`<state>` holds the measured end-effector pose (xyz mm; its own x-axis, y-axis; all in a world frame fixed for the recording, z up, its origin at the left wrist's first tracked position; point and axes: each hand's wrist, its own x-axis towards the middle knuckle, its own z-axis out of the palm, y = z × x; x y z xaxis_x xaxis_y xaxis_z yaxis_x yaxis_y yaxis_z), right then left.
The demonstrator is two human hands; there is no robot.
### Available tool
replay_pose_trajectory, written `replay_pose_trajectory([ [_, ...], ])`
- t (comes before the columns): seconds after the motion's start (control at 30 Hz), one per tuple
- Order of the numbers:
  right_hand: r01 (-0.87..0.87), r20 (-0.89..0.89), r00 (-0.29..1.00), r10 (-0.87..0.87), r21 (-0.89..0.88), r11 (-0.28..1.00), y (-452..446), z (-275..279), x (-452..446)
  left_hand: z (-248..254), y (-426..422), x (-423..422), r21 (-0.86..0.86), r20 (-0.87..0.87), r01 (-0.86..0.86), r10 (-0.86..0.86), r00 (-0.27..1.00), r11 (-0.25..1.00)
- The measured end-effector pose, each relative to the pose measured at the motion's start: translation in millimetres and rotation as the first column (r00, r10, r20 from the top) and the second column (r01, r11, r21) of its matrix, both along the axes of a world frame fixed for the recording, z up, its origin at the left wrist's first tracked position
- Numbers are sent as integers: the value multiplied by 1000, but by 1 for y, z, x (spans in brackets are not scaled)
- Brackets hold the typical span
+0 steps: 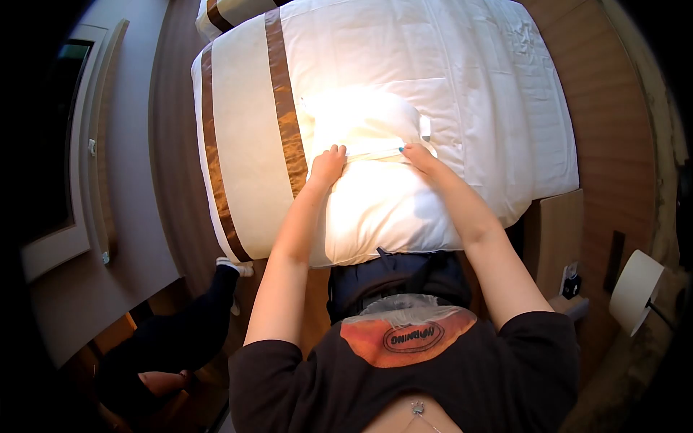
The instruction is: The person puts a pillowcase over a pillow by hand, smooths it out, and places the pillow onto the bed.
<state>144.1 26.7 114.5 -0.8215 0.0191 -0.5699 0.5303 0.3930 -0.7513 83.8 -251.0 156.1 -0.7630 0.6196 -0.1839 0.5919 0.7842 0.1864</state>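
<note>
On the near side of the bed lies a bulging white pillow (390, 209) in a white pillowcase (374, 153). A bright light washes out much of the cloth. My left hand (330, 164) is closed on the left part of the pillowcase's edge, fingers curled over it. The right part of the same edge is pinched in my right hand (421, 156), a teal thumbnail showing. Between my hands the edge is stretched nearly straight. Just beyond my right hand, a small white tag (424, 128) sticks out. Folds and glare hide part of the cloth.
White bedding (498, 108) covers the bed, with a cream and brown bed runner (245, 137) across its left end. A second bed (238, 9) stands farther off. At right are a nightstand (559, 231) and a lamp (635, 292). Another person (180, 332) is at lower left.
</note>
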Motion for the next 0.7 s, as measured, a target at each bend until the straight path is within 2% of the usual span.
replay_pose_trajectory([
  [0.03,-21,10,1000,22,-96,995,-3,6,-8,1,-2,-3,34,-74,18,-16,997,999],
  [0.07,-98,-47,994,97,-35,995,-5,12,-11,3,-4,-6,67,-170,32,-20,985,997],
  [0.13,-243,-150,955,256,97,965,-12,65,-25,18,-9,-11,114,-180,25,-4,984,993],
  [0.23,-363,-190,829,526,532,765,-18,101,-38,44,-18,-11,215,-178,21,18,984,976],
  [0.3,-284,-283,776,564,642,713,-24,105,-35,62,-22,-1,280,-182,23,30,983,960],
  [0.47,-111,-484,598,639,739,664,-14,108,-2,85,-33,35,249,-145,25,12,989,968],
  [0.53,-59,-493,578,650,770,636,-3,102,18,89,-32,51,279,-99,-5,34,994,960],
  [0.57,-32,-497,568,656,783,621,4,100,28,91,-34,57,274,-124,13,22,992,962],
  [0.6,-34,-436,646,626,803,594,9,102,38,94,-35,64,270,-148,31,10,989,962],
  [0.7,19,-471,622,626,807,590,20,105,58,108,-41,80,273,-233,76,-11,973,959],
])
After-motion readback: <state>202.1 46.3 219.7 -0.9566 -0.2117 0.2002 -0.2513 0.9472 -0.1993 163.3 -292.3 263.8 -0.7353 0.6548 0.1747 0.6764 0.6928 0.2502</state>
